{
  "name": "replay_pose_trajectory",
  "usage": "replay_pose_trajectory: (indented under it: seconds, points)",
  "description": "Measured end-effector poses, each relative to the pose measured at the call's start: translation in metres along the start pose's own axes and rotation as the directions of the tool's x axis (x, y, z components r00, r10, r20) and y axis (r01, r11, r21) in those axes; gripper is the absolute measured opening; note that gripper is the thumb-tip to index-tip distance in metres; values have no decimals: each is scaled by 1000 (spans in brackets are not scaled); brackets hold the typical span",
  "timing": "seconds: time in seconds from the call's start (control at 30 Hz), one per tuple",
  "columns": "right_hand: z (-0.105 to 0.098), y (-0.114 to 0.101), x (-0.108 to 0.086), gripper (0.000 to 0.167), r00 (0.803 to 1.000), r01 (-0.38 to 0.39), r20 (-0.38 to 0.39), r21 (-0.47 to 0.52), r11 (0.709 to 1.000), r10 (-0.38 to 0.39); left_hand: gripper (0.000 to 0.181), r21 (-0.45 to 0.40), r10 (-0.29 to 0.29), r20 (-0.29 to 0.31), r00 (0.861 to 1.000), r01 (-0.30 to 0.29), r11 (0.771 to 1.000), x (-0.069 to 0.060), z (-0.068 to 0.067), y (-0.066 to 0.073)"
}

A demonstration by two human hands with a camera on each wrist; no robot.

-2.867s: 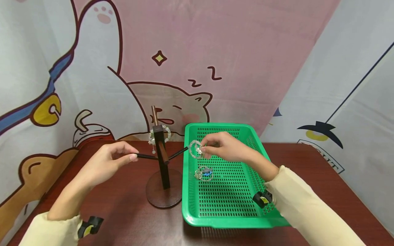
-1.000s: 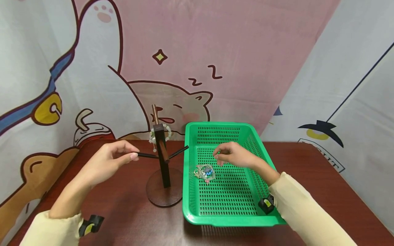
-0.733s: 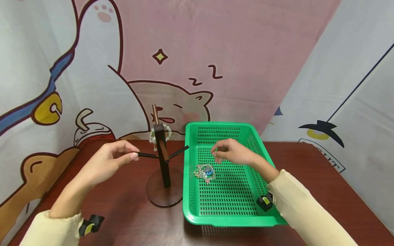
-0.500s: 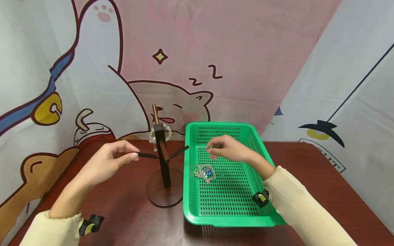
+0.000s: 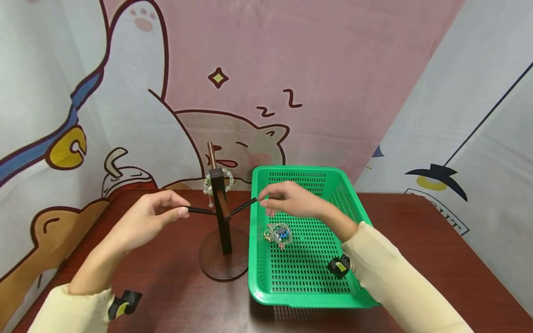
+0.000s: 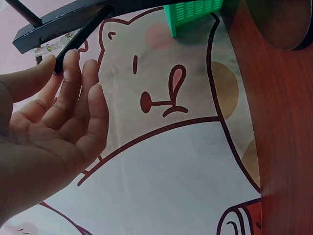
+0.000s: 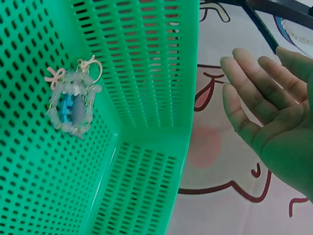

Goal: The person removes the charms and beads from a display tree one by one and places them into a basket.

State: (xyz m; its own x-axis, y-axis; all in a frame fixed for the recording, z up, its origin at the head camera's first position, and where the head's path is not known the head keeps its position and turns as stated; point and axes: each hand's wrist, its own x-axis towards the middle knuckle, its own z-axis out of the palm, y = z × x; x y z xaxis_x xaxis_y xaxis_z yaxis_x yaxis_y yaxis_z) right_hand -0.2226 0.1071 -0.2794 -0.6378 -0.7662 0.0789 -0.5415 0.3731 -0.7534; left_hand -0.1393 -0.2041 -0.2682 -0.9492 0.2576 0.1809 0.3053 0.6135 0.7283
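Note:
A dark wooden bracelet stand [image 5: 222, 222] with several pegs rises from a round base. My left hand [image 5: 151, 217] pinches the tip of its left black peg [image 5: 201, 210] between thumb and fingers, also visible in the left wrist view. A pale beaded bracelet [image 5: 229, 180] with a small pendant hangs at the back of the stand. My right hand [image 5: 291, 200] holds nothing; its fingertips are close to the tip of the right black peg [image 5: 244, 205]. Whether they touch it I cannot tell. Clear beaded bracelets [image 7: 73, 105] with blue and pink charms lie overlapping in the green basket [image 5: 312, 300].
The basket stands right of the stand on the reddish-brown table [image 5: 166, 286], its left rim beside the round base. Behind the table hangs a cartoon-printed cloth [image 5: 325, 92]. A small black camera sits at each wrist.
The right hand held a clear bracelet earlier; that bracelet lies in the basket in the later frames. The empty hand has since moved left, to the right peg's tip. The left hand stays on its peg.

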Motion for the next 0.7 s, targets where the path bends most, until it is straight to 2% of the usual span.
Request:
replay_pose_trajectory:
  seconds: [0.2,0.7]
  points:
    - [4,-4,6,22,1000,13,10,0,1000,-13,15,-3,2,1,1000,-2,1000,0,0,0]
    - [7,-5,7,19,999,18,-26,-16,1000,-18,13,31,24,-31,999,-23,999,0,1,-1]
